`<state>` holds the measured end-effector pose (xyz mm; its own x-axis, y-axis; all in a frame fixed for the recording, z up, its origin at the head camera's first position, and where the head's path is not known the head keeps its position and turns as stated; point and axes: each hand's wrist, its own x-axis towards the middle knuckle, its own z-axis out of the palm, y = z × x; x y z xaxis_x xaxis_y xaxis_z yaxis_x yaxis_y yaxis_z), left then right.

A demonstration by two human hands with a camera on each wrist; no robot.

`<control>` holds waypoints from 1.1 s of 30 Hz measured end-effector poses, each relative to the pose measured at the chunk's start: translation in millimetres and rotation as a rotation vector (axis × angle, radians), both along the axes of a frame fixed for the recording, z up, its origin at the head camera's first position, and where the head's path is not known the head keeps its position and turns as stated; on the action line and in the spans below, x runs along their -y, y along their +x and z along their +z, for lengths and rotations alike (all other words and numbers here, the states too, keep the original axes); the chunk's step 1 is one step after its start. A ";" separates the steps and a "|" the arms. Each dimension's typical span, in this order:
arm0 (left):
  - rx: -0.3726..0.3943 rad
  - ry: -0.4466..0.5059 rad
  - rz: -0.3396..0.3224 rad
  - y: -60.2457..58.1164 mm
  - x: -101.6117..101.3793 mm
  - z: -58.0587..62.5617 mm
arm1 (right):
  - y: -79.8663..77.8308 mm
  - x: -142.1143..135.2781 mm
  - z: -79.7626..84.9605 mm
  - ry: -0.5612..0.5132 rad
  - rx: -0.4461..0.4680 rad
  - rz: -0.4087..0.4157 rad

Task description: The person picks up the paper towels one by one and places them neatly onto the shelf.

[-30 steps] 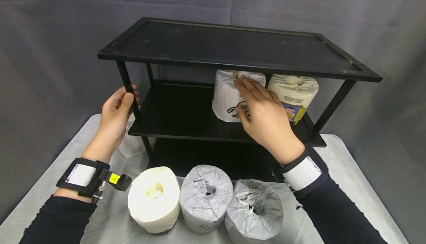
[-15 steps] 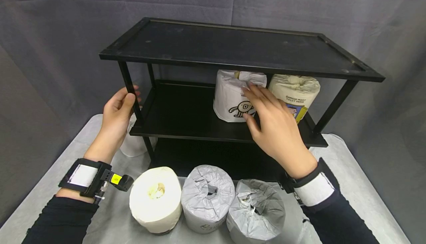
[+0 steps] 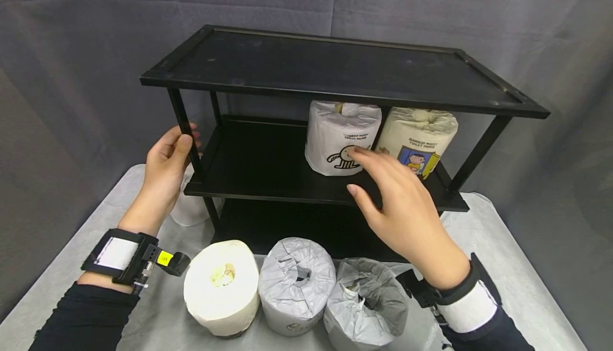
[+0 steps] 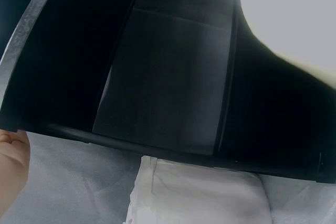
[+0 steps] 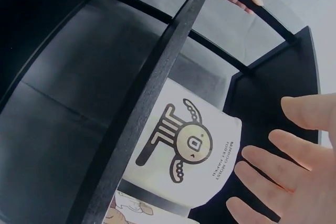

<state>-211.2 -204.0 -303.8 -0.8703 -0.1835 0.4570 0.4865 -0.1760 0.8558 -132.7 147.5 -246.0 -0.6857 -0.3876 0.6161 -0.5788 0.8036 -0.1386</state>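
A black tiered rack [image 3: 335,69] stands on the table. My left hand [image 3: 163,167] holds its front left post [image 3: 178,107], thumb in front and fingers behind. On the middle shelf sits a white-wrapped toilet roll [image 3: 325,138] printed with a cartoon figure, and right of it a cream toilet roll [image 3: 423,127] with a coloured picture. My right hand [image 3: 407,207] is in front of both, fingers extended and spread. The right wrist view has those fingers [image 5: 262,156] close beside the white roll [image 5: 194,140]; whether they touch it I cannot tell.
Three wrapped rolls line the table before the rack: a cream one [image 3: 208,298], a pale grey one [image 3: 282,287] and a crumpled grey one [image 3: 351,314]. Another white roll [image 3: 189,210] stands by the rack's left side. Grey cloth [image 3: 268,0] hangs behind.
My right hand has drawn back and down from the white roll's face, uncovering its print and the cream roll's picture. My left hand stays on the post.
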 end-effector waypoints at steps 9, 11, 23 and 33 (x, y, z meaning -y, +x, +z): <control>0.003 -0.011 0.007 -0.2 -0.3 -0.5 | 8.7 -4.5 1.9 -0.112 -0.156 0.150; 0.003 -0.016 0.011 -0.2 -0.2 -0.7 | 12.5 -6.1 2.4 -0.117 -0.174 0.164; 0.008 -0.018 0.001 0.3 1.0 0.4 | 30.5 -13.6 2.2 -0.122 -0.273 0.240; 0.013 -0.011 -0.008 1.1 0.8 -0.9 | 37.3 -16.0 -2.7 -0.127 -0.309 0.272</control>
